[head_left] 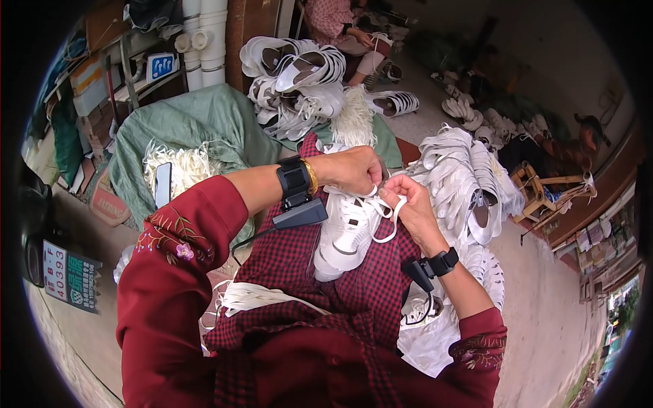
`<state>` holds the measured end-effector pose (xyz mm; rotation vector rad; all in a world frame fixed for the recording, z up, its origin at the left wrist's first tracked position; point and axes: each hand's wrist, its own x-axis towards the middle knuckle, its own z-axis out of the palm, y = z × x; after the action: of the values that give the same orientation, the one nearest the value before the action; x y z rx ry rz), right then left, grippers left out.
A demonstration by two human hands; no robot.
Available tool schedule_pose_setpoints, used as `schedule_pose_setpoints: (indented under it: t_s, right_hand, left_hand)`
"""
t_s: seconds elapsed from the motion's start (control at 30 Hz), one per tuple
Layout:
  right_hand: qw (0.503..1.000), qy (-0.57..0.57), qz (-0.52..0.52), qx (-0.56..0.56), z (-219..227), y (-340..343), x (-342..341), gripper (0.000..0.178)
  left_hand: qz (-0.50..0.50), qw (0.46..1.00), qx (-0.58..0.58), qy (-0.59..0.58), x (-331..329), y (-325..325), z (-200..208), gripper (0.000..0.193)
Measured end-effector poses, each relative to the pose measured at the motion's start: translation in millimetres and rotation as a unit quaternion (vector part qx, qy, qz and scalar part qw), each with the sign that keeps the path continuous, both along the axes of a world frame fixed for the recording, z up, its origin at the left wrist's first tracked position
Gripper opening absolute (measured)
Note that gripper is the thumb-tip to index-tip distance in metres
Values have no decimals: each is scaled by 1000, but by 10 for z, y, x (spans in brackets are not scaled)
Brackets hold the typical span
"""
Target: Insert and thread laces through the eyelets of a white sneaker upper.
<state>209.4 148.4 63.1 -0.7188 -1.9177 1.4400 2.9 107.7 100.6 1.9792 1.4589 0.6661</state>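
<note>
A white sneaker (342,234) rests on my lap over a red-and-black checked apron (275,265), its toe toward me. Above its upper end, my left hand (350,170) is closed, thumb and fingertips pinching the white shoelace (388,234). Close beside it my right hand (410,202) pinches the same lace, and a loop hangs below its fingers along the shoe's right side. The fingertips of both hands nearly meet. Part of the shoe's heel end is hidden behind my hands. A bundle of white laces (262,298) lies across my lap, nearer my body.
Stacked white sneakers (469,177) stand close on my right; another shoe pile (299,78) is ahead. On the left, a green sheet (204,112) bears loose laces (194,160) and a phone (163,185). Another person (333,24) sits beyond. A wooden frame (537,190) stands far right.
</note>
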Motion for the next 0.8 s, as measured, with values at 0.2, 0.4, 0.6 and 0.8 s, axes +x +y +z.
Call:
schedule_pose_setpoints:
  t_s: [0.2,0.4,0.6,0.8]
  right_hand:
    - [1000,-24,-7,-4,64,-48,-46,42]
    - [999,-37,-20,2,-17,44,-11,48]
    - [997,-54,-15,49,-35,7,-14,43]
    - [997,-62,-18,48,-23,14,5,34]
  left_hand:
    - [15,979,128,158,-17,-47,39,16]
    - [80,929,228,281,-471,-108,256,10]
    - [136,938,215,234,-867,-391,-65,11]
    - [139,940,312,16,-812,-710,-89,13]
